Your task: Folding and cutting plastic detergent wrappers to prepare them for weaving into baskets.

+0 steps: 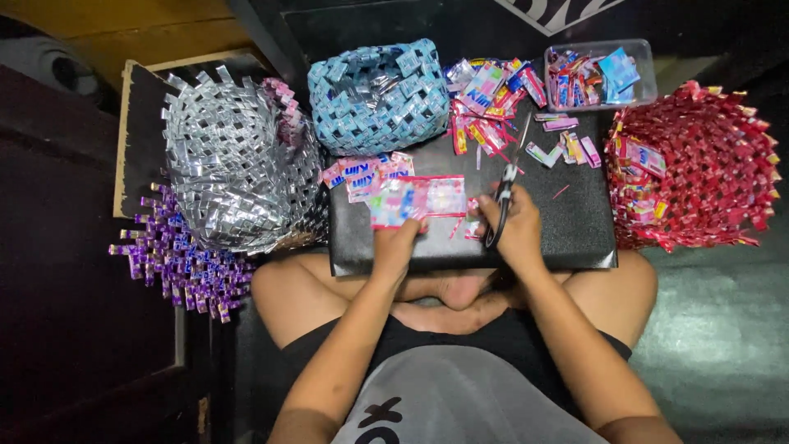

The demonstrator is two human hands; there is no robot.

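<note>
A person sits cross-legged with a flat black leather-like board (575, 222) across the lap, and the work in hand looks like the cutting step: trimming a flat pink and red foil wrapper strip (419, 199) that lies on the near-left part of the board. The left hand (400, 244) pinches the near edge of that wrapper between thumb and fingers, holding it flat and steady. The right hand (516, 228) is closed around the handles of a pair of black-handled scissors (503, 201), blades pointing far and set just beside the wrapper's right end; whether the blades are parted cannot be told. Small pink offcuts lie between the two hands. To my eye the next move calls for keeping the wrapper taut and feeding its right edge squarely between the blades, so the cut runs straight. Far on the board sits a loose heap of cut coloured wrapper pieces (489, 99), and right of it a clear plastic tub (645, 74) of more. Around the board stand a woven blue wrapper basket (378, 94), a woven silver foil basket (230, 164) at left, a purple woven piece (177, 259) beneath it, and a woven red wrapper basket (699, 164) at right
</note>
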